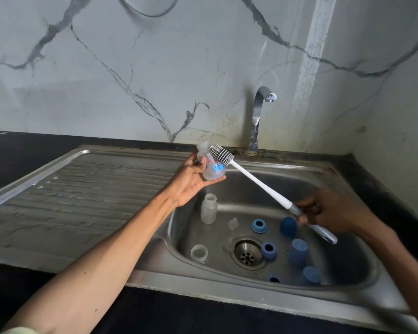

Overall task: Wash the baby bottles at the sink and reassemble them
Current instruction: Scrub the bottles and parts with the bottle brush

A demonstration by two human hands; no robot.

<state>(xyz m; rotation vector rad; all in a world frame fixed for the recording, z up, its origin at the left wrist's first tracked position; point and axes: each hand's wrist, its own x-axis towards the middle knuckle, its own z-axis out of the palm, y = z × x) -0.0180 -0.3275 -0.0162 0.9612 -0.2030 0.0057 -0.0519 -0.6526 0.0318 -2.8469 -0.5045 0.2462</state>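
You are early in the washing, by the look of things. Your left hand [191,179] has its grip curled around a clear plastic baby bottle with a blue printed label [211,165], held tilted above the back-left edge of the stainless steel sink basin [348,268]. Your right hand [333,210] is clamped on the grey handle of a white long-handled bottle brush [258,182], whose bristle head lies against the bottle's outside, not inside it.

The chrome tap [258,116] behind the basin shows no water running.

Still in the basin, all unassembled: a second clear bottle [208,208] standing at the left, a third clear bottle [199,253] near the drain [247,255], a clear teat [232,223], blue screw rings [259,225] and blue caps [298,251] to the drain's right. Scrubbing, rinsing and all reassembly appear left to do.
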